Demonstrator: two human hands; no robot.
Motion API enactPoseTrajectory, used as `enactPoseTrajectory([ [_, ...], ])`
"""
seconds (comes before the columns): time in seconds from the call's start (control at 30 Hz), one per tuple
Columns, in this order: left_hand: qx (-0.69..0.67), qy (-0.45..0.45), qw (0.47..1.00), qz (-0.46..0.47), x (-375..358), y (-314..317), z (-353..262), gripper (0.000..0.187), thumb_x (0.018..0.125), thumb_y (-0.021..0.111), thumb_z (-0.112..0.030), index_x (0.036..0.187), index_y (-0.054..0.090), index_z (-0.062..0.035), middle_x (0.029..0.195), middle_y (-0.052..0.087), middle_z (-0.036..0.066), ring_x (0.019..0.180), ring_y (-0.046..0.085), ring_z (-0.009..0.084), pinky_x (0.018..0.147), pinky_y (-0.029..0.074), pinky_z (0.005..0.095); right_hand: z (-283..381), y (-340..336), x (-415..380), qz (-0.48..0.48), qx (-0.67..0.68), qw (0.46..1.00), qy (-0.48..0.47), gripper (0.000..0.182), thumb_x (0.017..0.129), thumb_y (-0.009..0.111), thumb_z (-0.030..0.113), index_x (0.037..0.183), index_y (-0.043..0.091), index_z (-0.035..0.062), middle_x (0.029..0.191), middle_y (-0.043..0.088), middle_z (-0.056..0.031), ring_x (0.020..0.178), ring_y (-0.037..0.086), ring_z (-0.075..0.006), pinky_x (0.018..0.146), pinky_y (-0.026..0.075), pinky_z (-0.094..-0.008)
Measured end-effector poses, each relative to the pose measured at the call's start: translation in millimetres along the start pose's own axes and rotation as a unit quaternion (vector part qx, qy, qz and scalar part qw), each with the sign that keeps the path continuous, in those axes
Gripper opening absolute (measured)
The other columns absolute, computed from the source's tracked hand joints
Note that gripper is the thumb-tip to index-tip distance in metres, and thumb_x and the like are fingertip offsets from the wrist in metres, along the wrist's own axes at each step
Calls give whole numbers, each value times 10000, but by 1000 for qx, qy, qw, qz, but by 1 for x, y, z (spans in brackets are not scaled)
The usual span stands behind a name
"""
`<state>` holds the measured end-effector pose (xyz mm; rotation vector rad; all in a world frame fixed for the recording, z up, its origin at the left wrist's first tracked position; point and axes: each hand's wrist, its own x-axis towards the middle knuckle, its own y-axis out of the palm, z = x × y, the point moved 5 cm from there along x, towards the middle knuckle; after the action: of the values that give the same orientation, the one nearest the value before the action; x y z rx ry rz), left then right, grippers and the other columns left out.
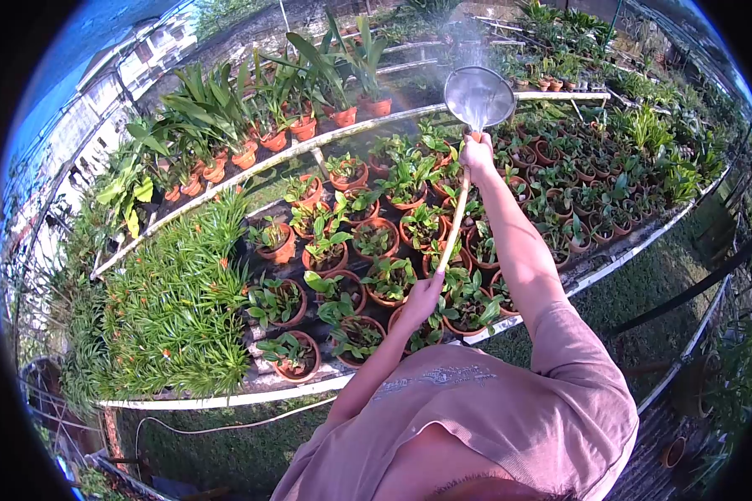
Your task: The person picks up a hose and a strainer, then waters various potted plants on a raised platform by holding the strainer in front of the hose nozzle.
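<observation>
My right hand is closed around the upper end of a yellowish hose, just below a wide round grey spray head. Water sprays from that head toward the far side of the bench. Lower down, my left hand wraps round the same hose, close to my chest. Both arms reach out over rows of potted plants in orange clay pots, with broad green leaves. Where the hose runs below my left hand is hidden.
Dense grassy plants fill the bench's left part. A pale rail edges the near side. Taller potted plants line the row behind. A thin pale hose lies over the grass, and a dark bar crosses at right.
</observation>
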<state>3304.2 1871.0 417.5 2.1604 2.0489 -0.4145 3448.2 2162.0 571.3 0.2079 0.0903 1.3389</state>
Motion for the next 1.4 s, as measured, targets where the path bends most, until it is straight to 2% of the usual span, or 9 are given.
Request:
enactPoseTrajectory([
  [0.27, 40, 15, 999, -18, 14, 8, 5, 614, 976, 476, -541, 599, 450, -57, 546, 366, -34, 525, 331, 95, 486, 278, 331, -11, -19, 9, 14, 13, 1000, 12, 240, 931, 496, 84, 1143, 387, 58, 695, 488, -51, 462, 471, -131, 383, 387, -302],
  [0.6, 79, 11, 995, -61, -10, -4, -3, 454, 957, 561, -373, 708, 591, 5, 536, 463, -5, 499, 436, 104, 474, 325, 322, -19, -16, -13, 30, 31, 999, 27, 187, 969, 472, 111, 1132, 382, 90, 731, 468, -38, 468, 434, -113, 379, 366, -291],
  [0.67, 97, 2, 994, -59, -11, -8, -7, 515, 957, 547, -449, 725, 605, 7, 533, 473, 8, 496, 442, 117, 480, 334, 329, -23, -23, -15, 11, 60, 998, 36, 158, 967, 491, 133, 1088, 391, 112, 643, 422, 5, 446, 393, -94, 385, 348, -273],
  [0.77, 99, -6, 993, -69, -11, -12, -8, 639, 933, 514, -591, 690, 596, -5, 525, 469, 24, 488, 436, 143, 495, 341, 348, -40, -41, -5, -38, 80, 995, 38, 156, 969, 506, 122, 1074, 391, 120, 682, 435, -3, 451, 392, -96, 382, 349, -268],
  [0.9, 127, -27, 990, -54, -8, -8, -11, 681, 920, 506, -625, 623, 570, -16, 513, 457, 55, 506, 455, 169, 509, 350, 358, -37, -57, -4, -66, 57, 996, 21, 151, 976, 499, 110, 1081, 389, 110, 703, 442, -12, 478, 405, -99, 408, 365, -263],
  [1.0, 130, -7, 991, -22, -12, -1, -17, 642, 958, 492, -571, 611, 479, -31, 530, 378, -22, 520, 354, 104, 490, 288, 333, -25, -62, -10, -66, 34, 997, 18, 140, 979, 494, 112, 1081, 398, 107, 703, 438, -11, 497, 414, -100, 426, 378, -261],
  [1.2, 139, 15, 990, -16, -19, 0, -20, 598, 968, 503, -520, 631, 515, -26, 530, 395, -16, 520, 373, 97, 486, 295, 330, -30, -56, -9, -33, 19, 999, 21, 126, 976, 502, 109, 1058, 406, 115, 704, 437, -6, 487, 410, -95, 413, 371, -261],
  [1.3, 95, 1, 995, -13, -8, -6, 5, 651, 939, 519, -566, 643, 532, 13, 521, 454, 40, 498, 451, 163, 492, 339, 366, -33, -49, -13, -36, 36, 998, 24, 131, 958, 504, 107, 1035, 402, 135, 700, 424, -2, 475, 406, -97, 396, 360, -262],
  [1.4, 110, 16, 993, -46, -5, -13, 13, 628, 945, 526, -535, 642, 530, 16, 519, 451, 37, 499, 448, 156, 491, 339, 363, -36, -42, -15, -44, 34, 998, 24, 139, 940, 494, 84, 1025, 395, 131, 687, 416, -3, 453, 390, -97, 390, 352, -261],
])
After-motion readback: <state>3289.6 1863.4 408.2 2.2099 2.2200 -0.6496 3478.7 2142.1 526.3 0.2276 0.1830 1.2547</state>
